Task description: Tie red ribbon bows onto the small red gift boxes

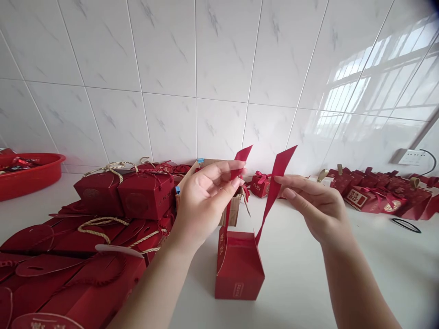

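A small red gift box (240, 274) stands upright on the white table in front of me, its top flaps raised. A red ribbon (274, 187) rises from both sides of the box, its two slanted ends pointing up. My left hand (209, 192) pinches the left end between thumb and fingers. My right hand (312, 203) grips the right end between thumb and forefinger. Both hands are above the box and apart from each other. My left hand and wrist partly hide a cardboard carton (233, 214) behind them.
Many red boxes with rope handles (147, 194) are piled at the left. A red plastic basin (30, 176) is at the far left. Finished-looking red boxes with bows (375, 198) line the right back. A black band (406, 225) lies near them; a socket (409, 156) is on the tiled wall.
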`<state>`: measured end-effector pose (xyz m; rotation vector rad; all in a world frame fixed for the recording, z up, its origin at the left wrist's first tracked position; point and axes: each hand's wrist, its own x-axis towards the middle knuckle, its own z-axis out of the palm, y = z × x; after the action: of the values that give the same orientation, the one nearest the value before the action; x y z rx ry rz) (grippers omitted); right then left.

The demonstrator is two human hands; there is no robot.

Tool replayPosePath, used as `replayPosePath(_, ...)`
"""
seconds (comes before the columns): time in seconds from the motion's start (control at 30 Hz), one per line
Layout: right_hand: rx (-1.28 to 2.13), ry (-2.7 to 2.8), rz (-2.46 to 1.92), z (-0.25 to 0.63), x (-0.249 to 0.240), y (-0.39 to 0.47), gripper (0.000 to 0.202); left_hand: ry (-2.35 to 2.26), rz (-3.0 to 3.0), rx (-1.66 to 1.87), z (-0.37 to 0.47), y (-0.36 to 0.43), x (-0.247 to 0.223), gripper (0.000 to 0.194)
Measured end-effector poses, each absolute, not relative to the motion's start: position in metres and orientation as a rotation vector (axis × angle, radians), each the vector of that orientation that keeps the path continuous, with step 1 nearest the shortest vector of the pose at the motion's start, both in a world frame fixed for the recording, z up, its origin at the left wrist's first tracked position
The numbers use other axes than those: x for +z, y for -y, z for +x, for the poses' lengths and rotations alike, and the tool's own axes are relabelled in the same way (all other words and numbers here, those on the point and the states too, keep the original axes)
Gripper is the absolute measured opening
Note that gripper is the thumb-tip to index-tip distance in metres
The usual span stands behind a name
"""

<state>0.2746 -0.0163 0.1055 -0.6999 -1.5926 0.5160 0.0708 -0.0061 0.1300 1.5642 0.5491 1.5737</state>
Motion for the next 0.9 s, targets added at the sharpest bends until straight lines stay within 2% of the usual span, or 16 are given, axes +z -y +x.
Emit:
replayPosePath(0.43,0.763,1.606,-0.566,0.275,0.107,0.018,0.021,-0.442,1.285,1.393,0.071,0.009,0.135,0.019)
replayPosePath(0.63,0.548,1.637,-0.679,0.255,0.113,0.033,0.013,-0.486,1.432,1.328,0.082,0.02,0.131,0.012)
replayPosePath(0.9,0.221,1.706,-0.687,0.251,0.114,0.04,0.022,-0.691,1.697,1.394,0.086,0.031,0.131,0.01)
